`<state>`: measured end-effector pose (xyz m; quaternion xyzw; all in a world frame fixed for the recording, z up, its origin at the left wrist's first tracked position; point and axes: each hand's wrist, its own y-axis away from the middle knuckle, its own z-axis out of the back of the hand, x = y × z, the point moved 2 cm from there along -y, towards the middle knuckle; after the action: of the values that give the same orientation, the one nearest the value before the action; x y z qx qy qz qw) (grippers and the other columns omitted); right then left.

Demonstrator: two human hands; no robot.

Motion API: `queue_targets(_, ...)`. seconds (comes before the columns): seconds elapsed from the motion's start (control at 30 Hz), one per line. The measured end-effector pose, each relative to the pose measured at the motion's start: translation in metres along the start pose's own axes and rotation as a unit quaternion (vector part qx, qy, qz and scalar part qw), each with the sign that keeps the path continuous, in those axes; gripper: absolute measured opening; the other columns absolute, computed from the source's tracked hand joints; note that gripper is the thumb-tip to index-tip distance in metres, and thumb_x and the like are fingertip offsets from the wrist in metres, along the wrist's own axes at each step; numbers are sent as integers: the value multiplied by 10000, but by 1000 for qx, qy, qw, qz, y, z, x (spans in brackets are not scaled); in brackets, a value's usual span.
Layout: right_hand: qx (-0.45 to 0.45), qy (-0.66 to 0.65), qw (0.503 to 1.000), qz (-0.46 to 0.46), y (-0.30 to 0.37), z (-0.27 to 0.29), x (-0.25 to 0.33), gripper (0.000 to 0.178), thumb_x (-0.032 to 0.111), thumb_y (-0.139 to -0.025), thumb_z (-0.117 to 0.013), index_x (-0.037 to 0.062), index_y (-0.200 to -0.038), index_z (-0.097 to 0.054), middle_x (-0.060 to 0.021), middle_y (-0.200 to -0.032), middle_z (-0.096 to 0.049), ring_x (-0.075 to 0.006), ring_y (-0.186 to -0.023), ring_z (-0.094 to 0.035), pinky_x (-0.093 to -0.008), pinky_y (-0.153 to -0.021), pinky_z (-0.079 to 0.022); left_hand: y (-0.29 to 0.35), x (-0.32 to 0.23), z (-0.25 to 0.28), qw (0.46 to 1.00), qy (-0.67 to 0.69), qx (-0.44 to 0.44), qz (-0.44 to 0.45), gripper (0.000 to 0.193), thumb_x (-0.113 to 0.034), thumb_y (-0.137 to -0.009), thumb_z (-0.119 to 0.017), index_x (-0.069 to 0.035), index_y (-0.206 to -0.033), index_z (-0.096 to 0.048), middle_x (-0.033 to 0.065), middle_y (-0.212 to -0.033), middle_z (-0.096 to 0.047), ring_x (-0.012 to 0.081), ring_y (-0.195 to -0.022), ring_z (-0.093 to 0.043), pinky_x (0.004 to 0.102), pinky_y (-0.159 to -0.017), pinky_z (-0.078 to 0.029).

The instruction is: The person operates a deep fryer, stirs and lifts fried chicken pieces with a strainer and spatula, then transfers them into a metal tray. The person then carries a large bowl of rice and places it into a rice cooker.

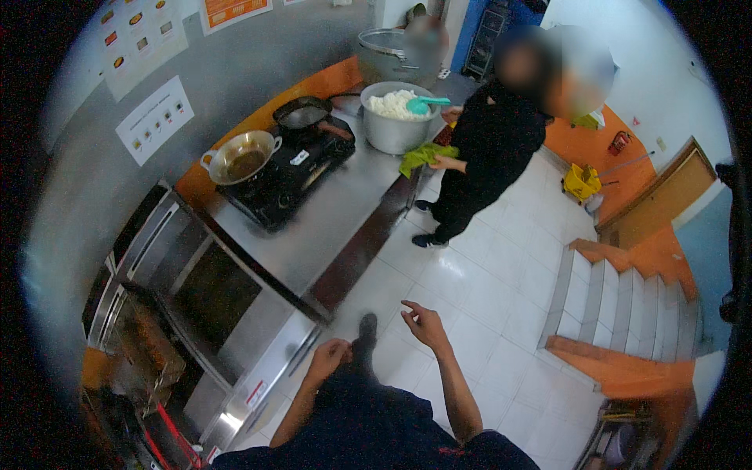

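Observation:
My left hand (329,360) hangs in front of my body with its fingers curled in, and nothing shows in it. To its right, my right hand (424,323) is raised over the tiled floor, fingers apart and holding nothing. Both hands are nearest to the steel fryer counter (270,384) on the left, without touching it. Farther off stands a two-burner gas stove (294,176) with a two-handled wok (244,159) and a dark frying pan (301,115) on it. Beyond it, a large pot (388,131) holds white rice (390,105) and a teal scoop (423,103).
A person in black (493,149) stands by the steel counter, one hand holding a green cloth (423,157). Behind the rice pot is a bigger lidded pot (384,61). Tiled steps (619,305) rise at the right. A yellow mop bucket (580,182) stands by the far wall.

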<state>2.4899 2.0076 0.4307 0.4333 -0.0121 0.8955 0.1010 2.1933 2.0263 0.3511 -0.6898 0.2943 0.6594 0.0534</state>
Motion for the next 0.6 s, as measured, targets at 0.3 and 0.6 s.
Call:
queue_targets(0.3, 130, 43, 987, 86, -354, 24, -47, 343, 278, -914, -618, 136, -1227, -618, -153, -881, -706, -284, -662, -677, -393, -659, -539, -373, -125, 25, 984, -108, -80, -119, 267, -227, -981, -544, 18, -1007, -646, 69, -794, -666, 143, -746, -647, 287, -688, -523)
queue_targets(0.6, 136, -42, 989, 50, -617, 108, -95, 372, 298, -939, -588, 81, -1240, -606, -157, -878, -703, -251, -697, -672, -368, -718, -531, -608, -250, 37, 989, -34, -132, -53, 262, -229, -989, -532, 12, -1000, -635, 68, -852, -673, 143, -765, -642, 261, -716, -518)
